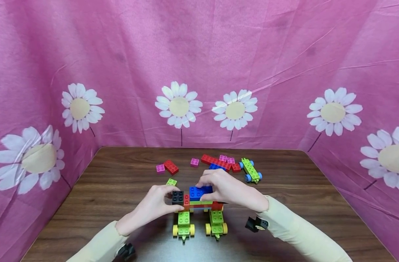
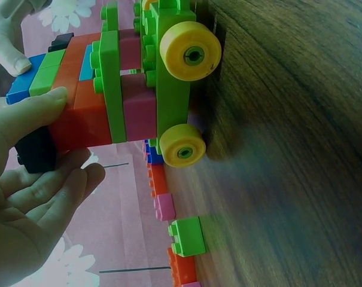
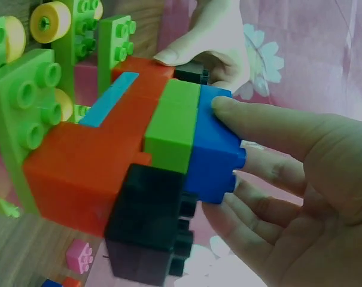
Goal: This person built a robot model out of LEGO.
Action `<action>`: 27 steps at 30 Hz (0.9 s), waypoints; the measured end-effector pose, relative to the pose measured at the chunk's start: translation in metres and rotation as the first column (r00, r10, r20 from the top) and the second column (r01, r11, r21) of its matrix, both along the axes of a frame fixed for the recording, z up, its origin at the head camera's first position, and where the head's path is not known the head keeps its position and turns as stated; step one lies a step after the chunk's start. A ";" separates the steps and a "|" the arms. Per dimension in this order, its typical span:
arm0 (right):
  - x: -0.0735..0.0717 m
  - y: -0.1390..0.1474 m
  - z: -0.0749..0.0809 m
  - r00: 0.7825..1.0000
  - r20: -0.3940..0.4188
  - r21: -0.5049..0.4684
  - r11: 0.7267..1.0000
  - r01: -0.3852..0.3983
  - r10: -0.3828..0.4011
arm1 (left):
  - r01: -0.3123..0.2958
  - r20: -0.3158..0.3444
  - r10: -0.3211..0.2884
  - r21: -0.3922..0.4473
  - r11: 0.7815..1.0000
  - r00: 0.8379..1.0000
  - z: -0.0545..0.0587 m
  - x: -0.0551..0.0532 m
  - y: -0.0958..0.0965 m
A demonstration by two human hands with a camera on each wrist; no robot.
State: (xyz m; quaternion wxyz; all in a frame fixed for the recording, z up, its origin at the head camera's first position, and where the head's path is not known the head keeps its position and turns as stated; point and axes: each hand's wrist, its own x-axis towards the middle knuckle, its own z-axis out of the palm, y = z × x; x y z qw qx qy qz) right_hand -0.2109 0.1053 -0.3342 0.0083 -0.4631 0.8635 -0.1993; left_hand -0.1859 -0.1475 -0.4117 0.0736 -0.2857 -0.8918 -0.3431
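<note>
Toy building bricks form a bridge-like build across two green wheeled bases, a left base (image 1: 184, 230) and a right base (image 1: 216, 229), both with yellow wheels. My right hand (image 1: 223, 187) grips a blue brick (image 3: 213, 143) on top, thumb on its near face, fingers behind. Below that sits a green layer (image 3: 172, 119) over red bricks (image 3: 91, 167). My left hand (image 1: 153, 202) holds the left end around a black brick (image 1: 178, 197), with its thumb against the red brick (image 2: 64, 119) there. Another black brick (image 3: 146, 221) is at the right end, mostly hidden by my right hand in the head view.
Behind the build lie a small green brick (image 1: 171, 182), a red brick (image 1: 171, 167), pink bricks (image 1: 194, 162) and a long red brick (image 1: 215, 161). A green base with blue wheels (image 1: 250, 170) lies back right. A pink flowered cloth (image 1: 199, 54) hangs behind the wooden table (image 1: 114, 189).
</note>
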 end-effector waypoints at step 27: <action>-0.038 0.039 0.009 0.982 -0.065 -0.193 0.968 0.161 -0.176 | -0.009 0.002 0.009 -0.010 1.000 1.000 0.000 0.001 -0.001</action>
